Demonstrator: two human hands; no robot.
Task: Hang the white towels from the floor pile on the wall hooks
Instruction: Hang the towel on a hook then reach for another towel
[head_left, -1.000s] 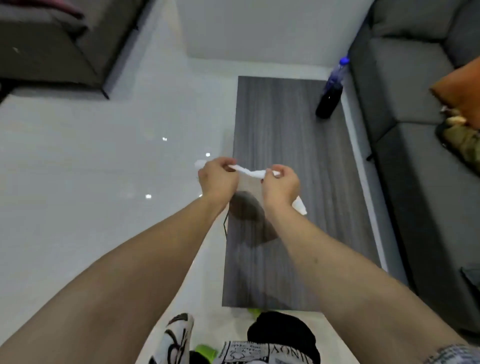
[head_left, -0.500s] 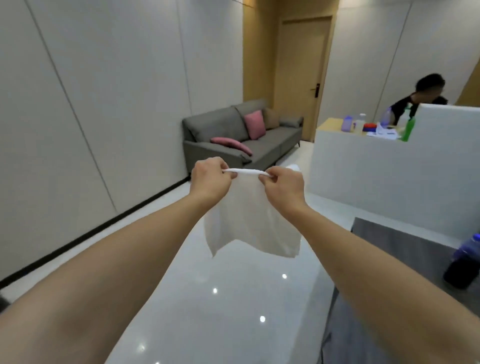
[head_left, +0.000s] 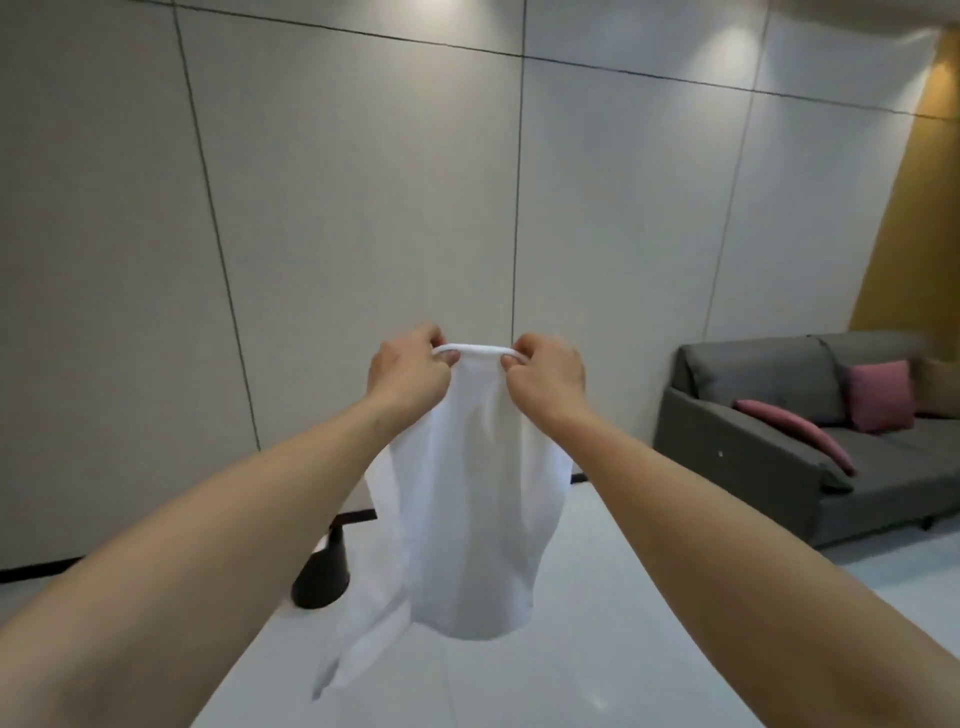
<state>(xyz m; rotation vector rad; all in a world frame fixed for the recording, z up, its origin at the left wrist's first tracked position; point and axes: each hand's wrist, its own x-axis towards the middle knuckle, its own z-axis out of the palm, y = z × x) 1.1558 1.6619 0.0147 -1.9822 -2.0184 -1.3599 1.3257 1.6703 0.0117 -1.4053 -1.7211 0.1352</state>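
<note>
A white towel (head_left: 467, 519) hangs in the air in front of me, held by a short stretch of its top edge. My left hand (head_left: 408, 371) pinches that edge on the left and my right hand (head_left: 548, 376) pinches it on the right, a hand's width apart. The cloth drapes down from both hands, with a longer corner trailing at the lower left. Behind it stands a pale panelled wall (head_left: 337, 208). I see no hooks on the wall and no towel pile in this view.
A black cone-shaped stand base (head_left: 322, 574) sits on the glossy white floor (head_left: 597, 623) near the wall, left of the towel. A grey sofa (head_left: 810, 467) with pink cushions (head_left: 880, 395) fills the right side. A yellow wall section (head_left: 914, 208) rises behind it.
My view has swung from the table and floor up and left to the panelled wall. The towel has been lifted higher and hangs more fully unfolded; both hands keep their grip.
</note>
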